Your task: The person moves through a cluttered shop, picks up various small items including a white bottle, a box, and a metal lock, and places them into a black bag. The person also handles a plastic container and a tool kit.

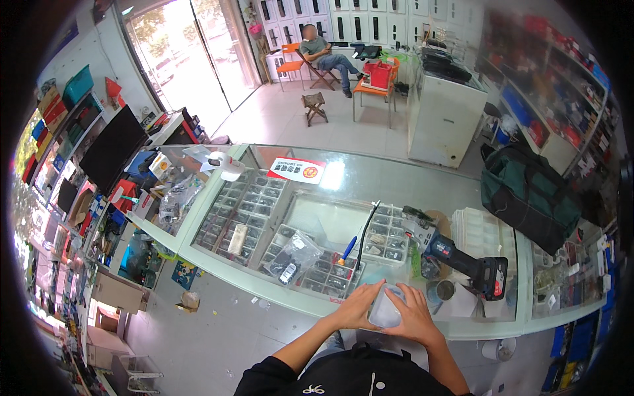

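Observation:
Between my two hands I hold a small translucent white plastic container [386, 310] just above the counter's near edge. My left hand [358, 307] wraps round its left side, and my right hand [416, 314] grips its right side with the fingers over the top. What the container holds, if anything, I cannot make out. Ahead of my hands a blue screwdriver [349, 248] lies beside a thin black rod [367, 231]. On the right rests a cordless angle grinder [456, 256] with a black battery. A clear plastic bag with a key fob [288, 272] lies left of my hands.
The glass display counter [221, 274] spans the front, with trays of small parts [251, 204] under its top. A dark green bag [528, 198] sits at the right. Beyond, a person [320, 53] sits near the doorway. A stool [314, 105] stands on the floor.

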`<act>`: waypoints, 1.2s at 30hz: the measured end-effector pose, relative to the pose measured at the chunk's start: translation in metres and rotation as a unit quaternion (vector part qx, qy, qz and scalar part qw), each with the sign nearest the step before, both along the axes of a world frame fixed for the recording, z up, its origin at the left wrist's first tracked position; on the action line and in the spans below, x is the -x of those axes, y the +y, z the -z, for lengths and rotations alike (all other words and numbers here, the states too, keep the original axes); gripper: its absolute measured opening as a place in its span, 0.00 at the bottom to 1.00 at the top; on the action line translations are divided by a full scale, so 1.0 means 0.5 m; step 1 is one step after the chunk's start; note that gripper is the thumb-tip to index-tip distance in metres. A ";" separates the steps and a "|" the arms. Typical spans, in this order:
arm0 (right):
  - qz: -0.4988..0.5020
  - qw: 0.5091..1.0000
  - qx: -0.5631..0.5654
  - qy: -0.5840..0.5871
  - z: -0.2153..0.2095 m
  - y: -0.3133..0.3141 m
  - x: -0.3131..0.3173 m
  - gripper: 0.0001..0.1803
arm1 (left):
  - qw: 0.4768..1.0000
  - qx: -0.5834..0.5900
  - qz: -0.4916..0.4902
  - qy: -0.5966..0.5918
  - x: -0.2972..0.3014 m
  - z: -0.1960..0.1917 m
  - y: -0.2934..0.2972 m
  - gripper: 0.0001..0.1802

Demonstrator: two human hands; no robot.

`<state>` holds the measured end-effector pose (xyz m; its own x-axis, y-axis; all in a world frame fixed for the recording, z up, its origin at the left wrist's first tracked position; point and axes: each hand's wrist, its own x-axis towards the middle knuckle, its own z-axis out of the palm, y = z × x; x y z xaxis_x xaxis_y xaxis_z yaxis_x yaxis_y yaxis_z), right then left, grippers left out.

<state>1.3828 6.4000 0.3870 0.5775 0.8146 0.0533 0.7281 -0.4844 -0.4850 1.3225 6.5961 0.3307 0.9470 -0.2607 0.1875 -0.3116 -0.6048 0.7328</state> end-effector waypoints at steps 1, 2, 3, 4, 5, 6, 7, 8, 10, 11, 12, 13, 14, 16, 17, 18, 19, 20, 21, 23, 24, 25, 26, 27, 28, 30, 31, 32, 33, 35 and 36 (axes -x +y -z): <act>0.002 1.000 0.001 -0.003 0.001 0.000 0.000 0.50 | 1.000 -0.005 -0.005 -0.006 0.001 0.002 0.000 0.61; 0.003 1.000 -0.006 -0.010 0.003 -0.002 -0.001 0.50 | 1.000 -0.009 -0.007 -0.019 0.002 0.003 -0.001 0.60; 0.037 0.999 -0.009 0.011 0.004 -0.002 -0.001 0.50 | 1.000 0.002 -0.019 -0.012 0.004 0.004 -0.001 0.60; 0.070 0.997 -0.022 0.028 0.005 -0.005 -0.002 0.51 | 0.999 0.014 -0.027 -0.012 0.006 0.005 -0.005 0.59; 0.097 0.994 -0.039 0.041 0.006 -0.006 -0.003 0.51 | 0.999 0.029 -0.040 -0.016 0.009 0.006 -0.008 0.59; 0.125 0.987 -0.060 0.083 0.007 -0.007 -0.004 0.52 | 0.998 0.051 -0.035 -0.005 0.013 0.006 -0.012 0.59; 0.144 0.978 -0.085 0.121 0.008 -0.010 -0.005 0.52 | 0.996 0.077 -0.039 0.000 0.018 0.007 -0.019 0.59; 0.165 0.967 -0.106 0.162 0.010 -0.010 -0.006 0.53 | 0.994 0.103 -0.047 0.004 0.023 0.007 -0.026 0.59; 0.149 0.965 -0.123 0.175 0.014 -0.012 -0.006 0.53 | 0.977 0.185 -0.078 -0.071 0.035 0.007 -0.045 0.61; 0.152 0.967 -0.128 0.157 0.016 -0.013 -0.006 0.53 | 0.974 0.187 -0.106 -0.079 0.040 0.007 -0.055 0.61; 0.162 0.967 -0.124 0.149 0.021 -0.010 -0.007 0.53 | 0.973 0.182 -0.116 -0.078 0.043 0.007 -0.063 0.62; 0.164 0.964 -0.147 0.152 0.025 -0.004 -0.007 0.52 | 0.977 0.134 -0.131 -0.099 0.045 0.006 -0.068 0.62; 0.174 0.958 -0.158 0.166 0.030 0.001 -0.008 0.52 | 0.980 0.088 -0.144 -0.104 0.046 0.005 -0.075 0.61; 0.184 0.954 -0.173 0.159 0.039 0.018 -0.009 0.51 | 0.977 0.022 -0.178 -0.115 0.045 0.000 -0.082 0.62; 0.183 0.957 -0.175 0.140 0.042 0.027 -0.008 0.51 | 0.972 0.002 -0.200 -0.121 0.044 -0.004 -0.084 0.62; 0.199 0.956 -0.170 0.130 0.043 0.032 -0.007 0.50 | 0.968 -0.013 -0.218 -0.128 0.044 -0.008 -0.086 0.62; 0.186 0.960 -0.172 0.118 0.041 0.036 -0.006 0.49 | 0.968 -0.020 -0.224 -0.112 0.043 -0.014 -0.087 0.62; 0.187 0.961 -0.166 0.114 0.036 0.038 -0.005 0.47 | 0.968 -0.023 -0.228 -0.098 0.043 -0.020 -0.086 0.62; 0.189 0.964 -0.147 0.119 0.028 0.034 -0.003 0.46 | 0.968 -0.027 -0.232 -0.089 0.044 -0.026 -0.084 0.62; 0.167 0.961 -0.144 0.169 0.003 0.021 -0.001 0.42 | 0.969 0.079 -0.223 -0.071 0.045 -0.040 -0.069 0.61; 0.161 0.957 -0.138 0.198 -0.013 0.014 -0.001 0.40 | 0.968 0.131 -0.208 -0.055 0.044 -0.046 -0.057 0.60; 0.145 0.954 -0.139 0.223 -0.031 0.003 0.000 0.38 | 0.970 0.142 -0.200 0.002 0.044 -0.052 -0.041 0.61; 0.128 0.953 -0.130 0.243 -0.049 -0.007 0.001 0.38 | 0.959 0.216 -0.179 0.023 0.043 -0.057 -0.025 0.61; 0.110 0.951 -0.122 0.263 -0.067 -0.016 0.002 0.39 | 0.945 0.284 -0.150 0.059 0.040 -0.061 -0.006 0.62; 0.090 0.948 -0.120 0.279 -0.083 -0.024 0.003 0.39 | 0.918 0.363 -0.129 0.091 0.038 -0.064 0.009 0.63; 0.063 0.969 -0.119 0.207 -0.108 -0.031 0.007 0.39 | 0.865 0.468 -0.065 0.167 0.037 -0.068 0.030 0.63; 0.045 0.980 -0.119 0.153 -0.117 -0.033 0.008 0.40 | 0.831 0.524 -0.037 0.185 0.038 -0.068 0.035 0.63; 0.031 0.988 -0.101 0.112 -0.124 -0.030 0.010 0.40 | 0.790 0.564 -0.006 0.240 0.039 -0.068 0.037 0.62; 0.004 0.991 -0.107 0.077 -0.130 -0.029 0.012 0.40 | 0.749 0.601 0.028 0.278 0.040 -0.066 0.033 0.62; -0.037 0.980 -0.128 0.150 -0.137 -0.019 0.016 0.38 | 0.679 0.655 0.100 0.315 0.041 -0.062 0.020 0.60; -0.060 0.971 -0.145 0.181 -0.139 -0.014 0.018 0.38 | 0.657 0.675 0.092 0.322 0.042 -0.059 0.012 0.58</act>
<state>1.3737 6.3928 0.4566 0.5021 0.8589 0.1011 0.5276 -0.2115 -0.8227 1.3017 6.6019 0.3604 0.9189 -0.3899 -0.0596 0.3501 0.7364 0.5790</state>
